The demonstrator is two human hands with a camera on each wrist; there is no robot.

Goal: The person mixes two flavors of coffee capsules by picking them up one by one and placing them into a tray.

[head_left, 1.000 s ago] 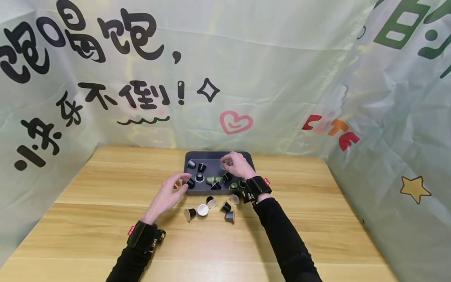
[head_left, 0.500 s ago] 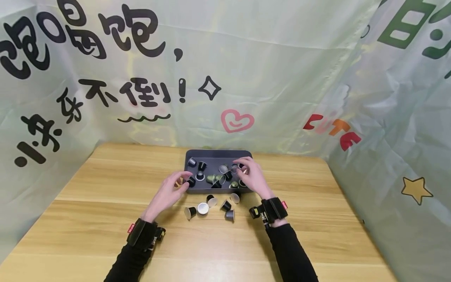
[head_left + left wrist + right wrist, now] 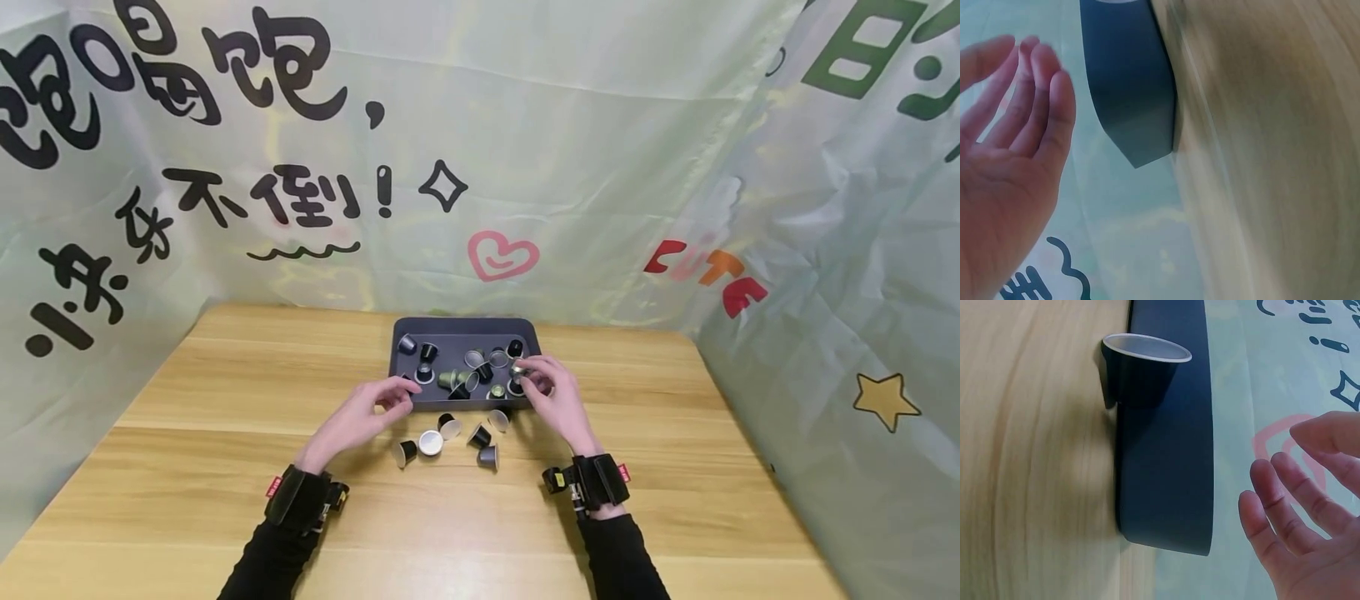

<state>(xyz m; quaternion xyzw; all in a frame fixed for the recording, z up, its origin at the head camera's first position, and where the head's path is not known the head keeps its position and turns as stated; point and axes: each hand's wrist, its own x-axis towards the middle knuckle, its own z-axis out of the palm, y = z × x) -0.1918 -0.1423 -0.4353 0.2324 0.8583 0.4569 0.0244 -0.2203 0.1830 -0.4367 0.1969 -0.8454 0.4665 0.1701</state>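
A dark grey tray stands at the far side of the table, with several coffee capsules lying in it. My left hand hovers by its front left corner, fingers loosely bent, nothing in them; the fingers partly cover a black capsule there. In the left wrist view that hand is likewise bare. At the tray's right end is my right hand, its fingertips beside a silvery capsule; whether they touch it I cannot tell. The right wrist view shows no capsule between the spread fingers of this hand.
In front of the tray several more capsules lie on the wooden table, among them a white-topped one, a purple-grey one and a black one. A printed cloth hangs close behind the tray.
My right hand has drawn rightward and nearer from the tray's middle to its right end, uncovering capsules there. The left hand has barely shifted.
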